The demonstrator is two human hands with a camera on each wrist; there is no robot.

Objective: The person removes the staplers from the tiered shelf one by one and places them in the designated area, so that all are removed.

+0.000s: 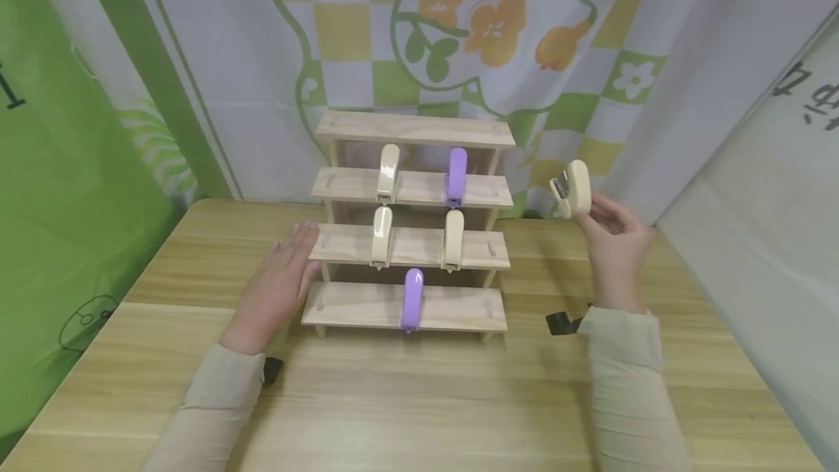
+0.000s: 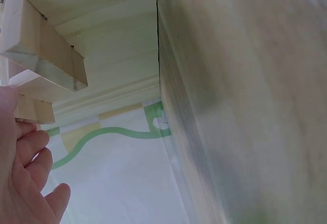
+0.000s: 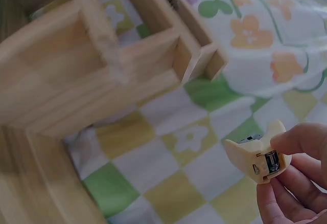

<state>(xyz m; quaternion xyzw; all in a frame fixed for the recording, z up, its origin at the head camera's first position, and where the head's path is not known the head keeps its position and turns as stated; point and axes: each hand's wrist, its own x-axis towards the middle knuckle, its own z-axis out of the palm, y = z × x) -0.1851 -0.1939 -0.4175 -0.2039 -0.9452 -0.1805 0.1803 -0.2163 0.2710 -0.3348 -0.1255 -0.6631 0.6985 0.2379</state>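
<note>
My right hand [image 1: 617, 245] pinches a cream stapler [image 1: 580, 186] by one end, raised to the right of the stepped wooden rack [image 1: 357, 304]. In the right wrist view the stapler [image 3: 250, 158] sits between thumb and fingers, its metal parts showing. My left hand [image 1: 272, 293] rests with extended fingers at the rack's left end, by the lower steps. On the second step from the top stand a cream stapler [image 1: 388, 172] and a purple stapler [image 1: 456, 175]. Two cream staplers [image 1: 381, 237] [image 1: 453, 239] stand one step lower, and a purple stapler [image 1: 411, 299] on the bottom step.
The rack stands toward the back of a wooden table [image 1: 406, 406]. Behind it hangs a patterned curtain [image 1: 367, 20]. A green cloth [image 1: 52, 166] is at the left and a white sheet [image 1: 773, 224] at the right. Black straps [image 1: 560, 323] show by the wrists.
</note>
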